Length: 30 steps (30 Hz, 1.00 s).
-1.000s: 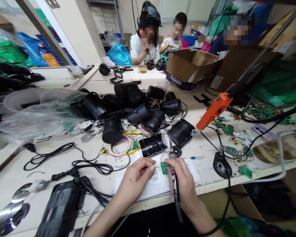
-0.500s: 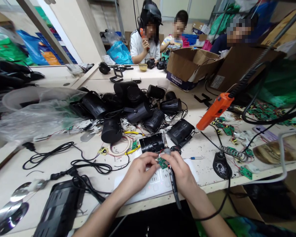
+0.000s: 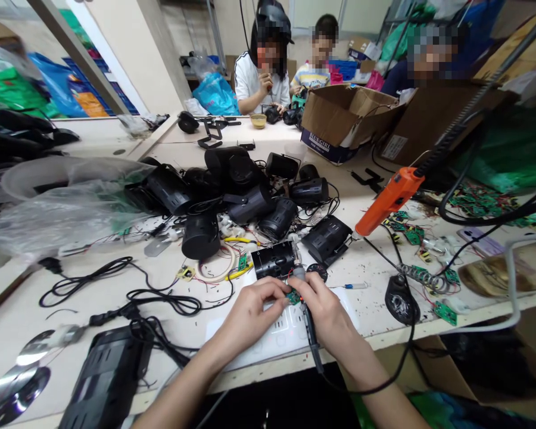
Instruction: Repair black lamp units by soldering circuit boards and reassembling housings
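My left hand [image 3: 255, 308] pinches a small green circuit board [image 3: 293, 297] at its left edge. My right hand [image 3: 325, 307] is closed on a soldering iron [image 3: 311, 338], whose black handle slants down toward me and whose grey collar points away from me. The right fingers also come close to the board; whether they touch it is hidden. Just beyond the fingertips lies an opened black lamp housing [image 3: 272, 260], with a thin red wire near the board. Beneath both hands is a white power strip [image 3: 280, 341].
Black cylindrical housings [image 3: 250, 202] are heaped ahead. An orange electric screwdriver [image 3: 388, 201] hangs at the right, above loose circuit boards. Black power cords [image 3: 170, 302] and another housing [image 3: 107, 375] lie at left. A cardboard box [image 3: 339, 119] stands farther back, near several people.
Both hands stay nearly in place. The right hand and soldering iron have shifted slightly left, and less of the board shows between the fingers.
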Motion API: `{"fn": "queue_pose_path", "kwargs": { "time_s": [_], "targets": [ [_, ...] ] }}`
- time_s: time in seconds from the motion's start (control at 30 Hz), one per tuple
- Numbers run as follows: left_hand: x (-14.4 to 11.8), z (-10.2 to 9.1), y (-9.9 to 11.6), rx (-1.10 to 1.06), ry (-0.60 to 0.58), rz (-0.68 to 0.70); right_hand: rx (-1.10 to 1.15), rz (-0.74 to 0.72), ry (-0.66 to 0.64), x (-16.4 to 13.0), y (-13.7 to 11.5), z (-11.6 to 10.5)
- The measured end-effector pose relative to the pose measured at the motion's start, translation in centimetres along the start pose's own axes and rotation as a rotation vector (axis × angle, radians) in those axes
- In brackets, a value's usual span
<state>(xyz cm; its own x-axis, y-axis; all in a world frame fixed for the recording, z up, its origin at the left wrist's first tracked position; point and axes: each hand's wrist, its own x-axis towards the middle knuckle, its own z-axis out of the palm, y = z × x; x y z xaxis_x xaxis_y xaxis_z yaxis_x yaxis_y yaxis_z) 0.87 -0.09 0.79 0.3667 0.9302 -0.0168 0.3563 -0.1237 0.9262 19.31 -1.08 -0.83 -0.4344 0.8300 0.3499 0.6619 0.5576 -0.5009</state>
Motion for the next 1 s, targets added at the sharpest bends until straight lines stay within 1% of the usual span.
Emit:
{"fn": "queue_pose_path", "kwargs": {
  "time_s": [0.07,0.17,0.23,0.3,0.4,0.5,0.57,0.67,0.73,0.87,1.0],
  "targets": [
    [0.1,0.1,-0.1,-0.003,0.015,-0.003,-0.001,-0.014,0.048,-0.1,-0.1,-0.3],
    [0.2,0.2,0.0,0.003,0.023,-0.015,0.062,-0.017,0.208,-1.0,-0.5,-1.1],
    [0.3,0.3,0.1,0.015,0.027,-0.022,0.142,0.001,0.291,-2.1,-0.9,-1.8],
    [0.2,0.4,0.1,0.044,0.038,-0.024,0.212,0.024,0.326,-3.5,-1.2,-2.4],
    [0.1,0.6,-0.1,0.106,0.064,-0.009,0.235,0.062,0.345,-6.0,-1.6,-2.6],
    [-0.1,0.7,-0.2,0.156,0.070,0.009,0.265,0.103,0.316,-8.0,-2.0,-2.5],
    [-0.1,0.7,-0.3,0.182,0.056,0.014,0.293,0.123,0.289,-8.7,-2.2,-2.4],
    [-0.1,0.7,-0.3,0.218,0.041,0.029,0.294,0.118,0.298,-8.9,-2.5,-2.0],
    [-0.1,0.8,-0.4,0.237,0.042,0.045,0.295,0.110,0.334,-8.6,-2.8,-1.7],
    [-0.1,0.9,-0.4,0.259,0.051,0.066,0.321,0.141,0.405,-8.0,-3.3,-0.9],
    [-0.2,0.9,-0.4,0.267,0.056,0.071,0.327,0.130,0.398,-7.8,-3.4,-0.6]
  ]
}}
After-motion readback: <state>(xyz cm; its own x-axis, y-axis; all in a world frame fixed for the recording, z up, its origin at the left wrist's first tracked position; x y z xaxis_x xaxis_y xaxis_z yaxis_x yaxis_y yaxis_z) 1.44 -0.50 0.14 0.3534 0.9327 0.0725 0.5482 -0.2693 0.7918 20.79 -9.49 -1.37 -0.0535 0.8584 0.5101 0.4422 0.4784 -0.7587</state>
